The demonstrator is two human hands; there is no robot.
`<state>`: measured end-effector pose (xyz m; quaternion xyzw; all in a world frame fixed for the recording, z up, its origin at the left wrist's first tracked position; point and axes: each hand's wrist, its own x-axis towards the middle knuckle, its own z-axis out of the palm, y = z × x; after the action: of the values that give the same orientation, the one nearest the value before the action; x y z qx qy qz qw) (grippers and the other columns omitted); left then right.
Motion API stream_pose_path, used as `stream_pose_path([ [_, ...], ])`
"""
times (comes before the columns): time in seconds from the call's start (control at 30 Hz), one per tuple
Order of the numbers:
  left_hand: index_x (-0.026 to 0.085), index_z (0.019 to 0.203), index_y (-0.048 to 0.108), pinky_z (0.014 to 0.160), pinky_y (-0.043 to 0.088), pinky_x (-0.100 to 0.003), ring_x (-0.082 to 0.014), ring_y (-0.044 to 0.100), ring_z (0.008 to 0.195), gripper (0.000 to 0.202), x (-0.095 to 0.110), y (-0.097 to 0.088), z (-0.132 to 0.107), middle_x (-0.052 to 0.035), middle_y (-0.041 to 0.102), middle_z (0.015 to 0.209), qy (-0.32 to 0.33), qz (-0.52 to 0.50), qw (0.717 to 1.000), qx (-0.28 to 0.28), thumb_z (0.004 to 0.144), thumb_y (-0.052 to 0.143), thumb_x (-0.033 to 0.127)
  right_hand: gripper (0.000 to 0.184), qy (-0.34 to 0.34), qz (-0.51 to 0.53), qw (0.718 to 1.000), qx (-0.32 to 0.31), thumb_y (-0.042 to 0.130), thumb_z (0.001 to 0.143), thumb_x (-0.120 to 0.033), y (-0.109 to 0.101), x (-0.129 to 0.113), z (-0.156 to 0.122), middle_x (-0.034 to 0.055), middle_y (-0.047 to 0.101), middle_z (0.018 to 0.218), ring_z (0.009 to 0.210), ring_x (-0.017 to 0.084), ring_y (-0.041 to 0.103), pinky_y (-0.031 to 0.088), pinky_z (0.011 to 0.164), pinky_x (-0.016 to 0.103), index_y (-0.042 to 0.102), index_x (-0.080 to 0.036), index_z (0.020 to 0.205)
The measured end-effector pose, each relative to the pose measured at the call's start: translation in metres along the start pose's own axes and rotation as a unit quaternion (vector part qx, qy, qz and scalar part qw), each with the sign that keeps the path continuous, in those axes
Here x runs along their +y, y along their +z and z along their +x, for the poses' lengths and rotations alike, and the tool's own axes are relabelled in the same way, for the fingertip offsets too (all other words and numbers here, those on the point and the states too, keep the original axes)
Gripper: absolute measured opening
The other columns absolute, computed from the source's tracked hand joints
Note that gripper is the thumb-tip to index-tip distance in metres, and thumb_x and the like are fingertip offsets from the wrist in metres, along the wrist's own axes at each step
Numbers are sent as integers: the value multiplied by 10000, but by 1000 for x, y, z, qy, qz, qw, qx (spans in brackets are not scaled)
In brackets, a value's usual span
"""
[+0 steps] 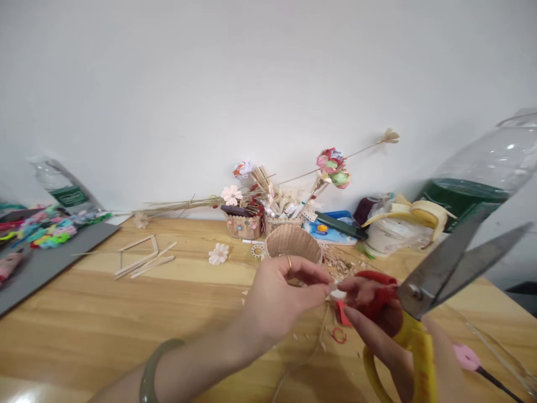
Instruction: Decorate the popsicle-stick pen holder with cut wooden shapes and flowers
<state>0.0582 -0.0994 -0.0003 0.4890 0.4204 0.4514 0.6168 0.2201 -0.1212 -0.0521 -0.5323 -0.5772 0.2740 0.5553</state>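
Note:
My left hand is closed in a pinch on a small pale piece, a ring on one finger and a jade bangle at the wrist. My right hand grips large scissors with red and yellow handles; the blades stand apart and point up to the right. Its fingertips meet the same small piece right beside the left fingertips. A thin straw-coloured string hangs down from the pinch toward me. Just behind the hands stands a small round woven basket.
The wooden table carries loose popsicle sticks, paper flowers on stalks, a banana peel on a cup, a big clear plastic bottle at right, a grey board with colourful bits at left, and a red ring.

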Motion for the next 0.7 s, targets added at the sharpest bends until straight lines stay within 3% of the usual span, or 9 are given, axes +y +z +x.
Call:
stream_pose_path([
  [0.33,130,650,629,622,445,-220,-88,546,612,99,2,1,1,2,628,644,-19,38,999,-21,597,712,133,203,23,-24,999,-35,675,682,-315,-1,-20,2,7,587,686,629,163,587,500,553,267,496,-219,679],
  [0.57,137,693,683,680,475,-223,-93,610,647,162,2,1,3,-1,686,657,-64,-27,996,-50,568,696,34,283,101,91,990,-25,728,618,-351,2,-20,8,6,616,631,551,160,593,481,478,260,481,-218,651],
  [0.7,151,640,691,666,479,-213,-87,608,622,132,-1,0,3,13,690,628,-57,-35,997,-50,541,736,77,285,121,91,989,1,728,596,-367,4,-18,8,22,622,614,512,173,578,441,421,272,496,-212,652],
])
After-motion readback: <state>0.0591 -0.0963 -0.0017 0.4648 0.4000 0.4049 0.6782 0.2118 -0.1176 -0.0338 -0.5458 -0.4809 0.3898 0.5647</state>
